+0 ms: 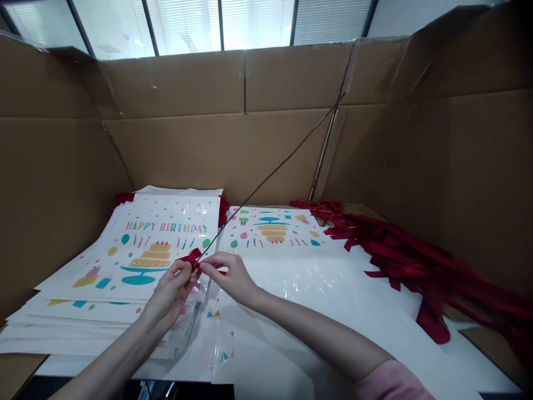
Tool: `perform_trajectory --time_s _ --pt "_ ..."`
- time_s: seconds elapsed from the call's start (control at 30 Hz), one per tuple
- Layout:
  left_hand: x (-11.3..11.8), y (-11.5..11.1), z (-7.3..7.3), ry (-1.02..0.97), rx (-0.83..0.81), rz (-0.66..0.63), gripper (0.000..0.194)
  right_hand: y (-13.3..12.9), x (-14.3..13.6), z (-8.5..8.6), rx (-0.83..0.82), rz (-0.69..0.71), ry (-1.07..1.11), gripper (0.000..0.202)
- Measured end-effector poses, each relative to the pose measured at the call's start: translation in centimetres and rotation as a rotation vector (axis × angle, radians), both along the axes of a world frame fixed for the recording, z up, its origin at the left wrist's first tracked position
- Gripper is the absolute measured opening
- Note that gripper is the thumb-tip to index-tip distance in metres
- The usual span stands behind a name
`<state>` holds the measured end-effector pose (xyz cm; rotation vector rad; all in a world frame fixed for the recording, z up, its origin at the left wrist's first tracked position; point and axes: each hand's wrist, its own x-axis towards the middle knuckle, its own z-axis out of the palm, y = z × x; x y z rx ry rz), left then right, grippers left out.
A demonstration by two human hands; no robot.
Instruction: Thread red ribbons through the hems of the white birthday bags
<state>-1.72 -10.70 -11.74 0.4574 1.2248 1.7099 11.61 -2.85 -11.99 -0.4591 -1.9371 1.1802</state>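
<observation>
My left hand [175, 289] is closed in a pinch on a small piece of red ribbon [192, 256]. Fingertips almost meeting it, my right hand [231, 275] also pinches at the ribbon, with a bit of red showing under its fingers. From between the hands a long, thin dark rod [278, 168], perhaps wire, slants up to the right; its lower end is hidden at the fingers. Both hands are above the right edge of a stack of white printed bags or sheets [166, 244] marked "HAPPY BIRTHDAY" with a cake picture.
More white printed sheets [287, 278], glossy and upside down, lie on the right. A long heap of red ribbon strips [387, 244] runs along the right side. Tall cardboard walls [179, 144] enclose the back and both sides. Windows [187, 25] are beyond.
</observation>
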Motion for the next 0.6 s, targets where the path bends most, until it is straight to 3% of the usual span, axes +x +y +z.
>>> perform_trajectory --time_s 0.2,0.4,0.5,0.6 --pt "1.7 1.2 -0.8 0.047 0.071 -0.054 0.031 -0.3 -0.6 -0.9 -0.109 -0.112 0.164 0.013" --pt "3.0 2.5 -1.7 0.045 0.112 -0.104 0.037 0.4 -0.3 -1.0 -0.108 -0.189 0.167 0.023" --pt "2.3 2.9 -1.9 0.202 0.095 -0.141 0.031 1.7 0.5 -0.7 -0.057 -0.190 0.130 0.026" --pt "0.9 3.6 -1.5 0.521 0.089 -0.114 0.025 3.1 1.6 -0.3 -0.056 -0.128 0.069 0.026"
